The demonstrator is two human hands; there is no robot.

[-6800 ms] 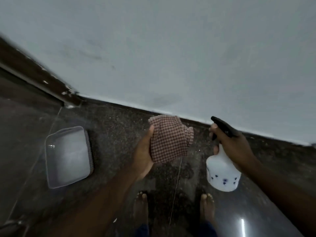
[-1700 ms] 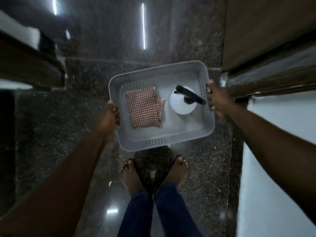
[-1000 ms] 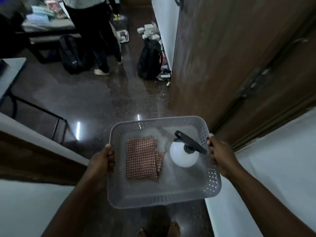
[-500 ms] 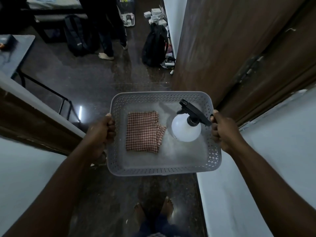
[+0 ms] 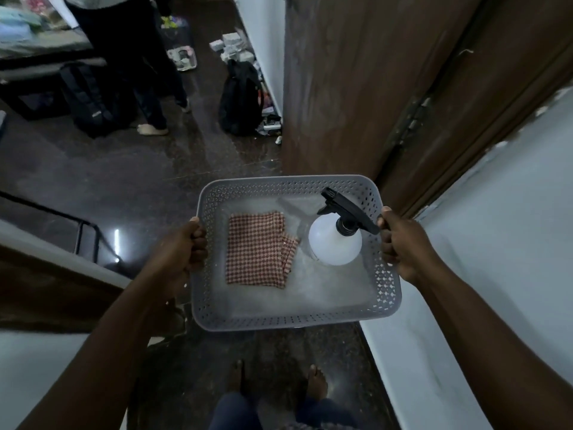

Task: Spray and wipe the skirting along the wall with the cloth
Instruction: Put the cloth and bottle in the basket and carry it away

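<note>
Left hand (image 5: 183,249) and right hand (image 5: 403,243) each closed on a side rim of the basket (image 5: 279,321), held above the floor (image 5: 139,181). Inside: folded cloth (image 5: 255,249) at left, bottle (image 5: 335,243) upright at right, near a door (image 5: 356,82).

The scene was dim and bluish. A bright glare streak (image 5: 117,236) lay on the polished dark floor (image 5: 124,169), perhaps reflecting a ceiling light. Wide-angle distortion bent the wall (image 5: 496,243) and door (image 5: 356,88); far clutter looked soft.
</note>
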